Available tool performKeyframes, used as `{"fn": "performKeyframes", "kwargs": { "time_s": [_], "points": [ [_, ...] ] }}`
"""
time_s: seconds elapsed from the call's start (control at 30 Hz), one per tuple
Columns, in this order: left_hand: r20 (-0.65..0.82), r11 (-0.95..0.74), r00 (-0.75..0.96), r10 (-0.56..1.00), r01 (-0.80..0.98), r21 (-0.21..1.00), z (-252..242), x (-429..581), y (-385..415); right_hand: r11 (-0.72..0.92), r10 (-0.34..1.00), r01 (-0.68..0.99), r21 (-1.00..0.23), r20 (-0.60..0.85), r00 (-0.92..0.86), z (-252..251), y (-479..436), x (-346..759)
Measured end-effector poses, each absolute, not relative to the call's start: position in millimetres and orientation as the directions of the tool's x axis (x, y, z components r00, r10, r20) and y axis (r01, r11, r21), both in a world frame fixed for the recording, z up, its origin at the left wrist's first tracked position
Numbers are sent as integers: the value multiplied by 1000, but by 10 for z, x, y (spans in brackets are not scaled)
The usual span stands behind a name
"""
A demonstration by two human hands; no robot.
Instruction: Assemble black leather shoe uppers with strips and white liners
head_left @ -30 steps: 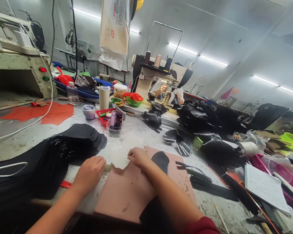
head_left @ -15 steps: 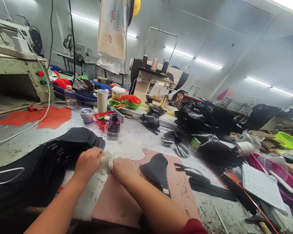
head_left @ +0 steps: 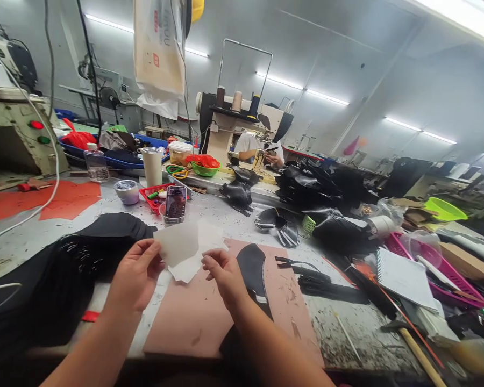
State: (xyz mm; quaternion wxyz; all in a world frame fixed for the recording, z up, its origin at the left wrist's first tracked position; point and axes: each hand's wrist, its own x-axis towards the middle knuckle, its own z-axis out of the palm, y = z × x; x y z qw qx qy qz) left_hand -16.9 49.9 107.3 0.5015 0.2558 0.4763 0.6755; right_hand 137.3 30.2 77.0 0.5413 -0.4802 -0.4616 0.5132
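Observation:
My left hand (head_left: 139, 271) pinches the left edge of a thin white sheet (head_left: 180, 248), slightly see-through with an irregular lower edge. At the sheet's right edge, my right hand (head_left: 226, 277) has its fingers curled together, the tips against it. More white sheet material lies on the table just behind; where the two overlap is hard to make out. Under my hands is a pinkish board (head_left: 185, 322), bearing a curved black piece (head_left: 253, 269) beside my right wrist. A tall stack of black pieces (head_left: 116, 226) stands left of my left hand.
A phone (head_left: 176, 201) leans in a clear tub ahead. Black strips (head_left: 322, 287), a hammer (head_left: 417, 352), a notebook (head_left: 405, 277) and a magenta basket (head_left: 463, 293) lie to the right. Behind a sewing machine (head_left: 221, 129), a person sits partly hidden. Orange-red pieces (head_left: 72, 199) lie far left.
My hands have moved apart and lifted, and the white sheet, bunched between them before, is now spread out. The view has shifted, so the surroundings appear further left.

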Motion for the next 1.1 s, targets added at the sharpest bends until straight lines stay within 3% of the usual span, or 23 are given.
{"fn": "performKeyframes", "kwargs": {
  "time_s": [0.1, 0.2, 0.3, 0.4, 0.43, 0.5, 0.53, 0.57, 0.7, 0.83, 1.0, 1.1],
  "points": [
    [-287, 120, -190, 939, -602, 789, 984, 101, 349, -44, 994, -338, -940, -75, 77, 723, 167, 1502],
    [-364, 345, 112, 925, -650, 677, 945, 397, 112, -33, 996, -421, -906, -63, 58, 696, 20, 1641],
    [-411, 596, 435, 801, -521, 611, 883, 647, -156, 68, 998, -355, -932, 66, 18, 722, -167, 1882],
    [-410, 631, 561, 719, -281, 723, 796, 824, -273, 148, 989, -199, -969, 149, 9, 722, -389, 2249],
    [-377, 542, 583, 720, -133, 830, 775, 880, -249, 155, 988, -165, -974, 151, 40, 698, -464, 2387],
    [-274, 165, 638, 720, 227, 960, 755, 1016, -97, 150, 977, -148, -977, 123, 176, 612, -604, 2652],
    [-215, -99, 677, 703, 393, 914, 754, 1101, 21, 146, 956, -164, -976, 97, 277, 556, -667, 2770],
    [-181, -249, 697, 694, 468, 848, 755, 1195, 156, 142, 928, -186, -972, 66, 367, 500, -723, 2872],
    [-135, -499, 745, 654, 558, 663, 693, 1555, 670, 113, 845, -190, -975, -6, 534, 350, -887, 3103],
    [-180, -633, 784, 594, 594, 496, 505, 1574, 816, 66, 793, -102, -993, -10, 609, 359, -998, 3192],
    [-243, -732, 852, 464, 523, 436, 326, 1159, 441, 55, 736, -267, -962, -141, 662, 370, -1041, 3338],
    [-208, -796, 908, 364, 420, 437, 284, 963, 149, 42, 724, -346, -937, -210, 657, 359, -957, 3336]
  ]
}}
